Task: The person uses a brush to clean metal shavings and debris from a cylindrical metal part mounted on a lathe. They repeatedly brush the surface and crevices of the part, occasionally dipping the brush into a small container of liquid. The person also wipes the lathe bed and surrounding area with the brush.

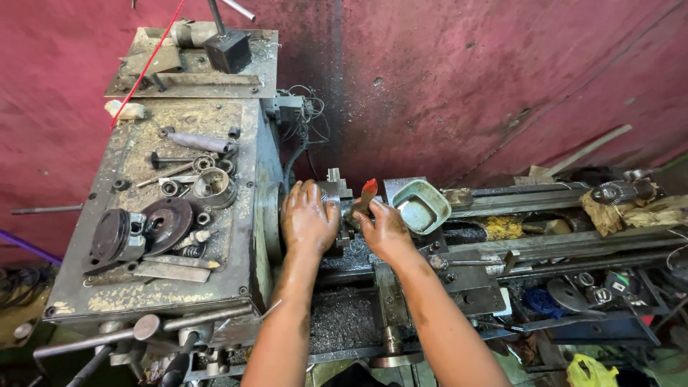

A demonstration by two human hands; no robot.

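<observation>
**Both hands on the lathe chuck, red tool at the work**

Chuck (331, 204) sits mid-frame on the lathe, just right of the headstock (154, 215). Looks like heavy steel, stiff, prob. oily and slick; edges and jaw steps likely sharp. Best hold, I'd judge: around the rim w/ a flat palm, not on the jaws.

Left hand (308, 218) lies spread over the chuck's face and rim, fingers wrapped on it. Right hand (385, 229) pinches a small red-tipped tool (368, 192), grip closed on its shaft, tip up at 12 o'clock of the hand, just beside the chuck. Tool looks light and thin; what it touches is hidden by the fingers.

Around:
- Teal bowl (421, 206) at 3 o'clock of the right hand, near, on the bed (545, 244).
- Headstock top at 9 o'clock carries loose discs, rings, bolts and a cup (213, 186).
- Swarf (340, 322) in the tray at 6 o'clock, between the forearms.
- Drill chuck (618, 191) far out at 3 o'clock.
- Red wall (466, 79) at 12.

In the way: bowl crowds the right hand; handles (143, 330) stick out at 7 o'clock.
</observation>
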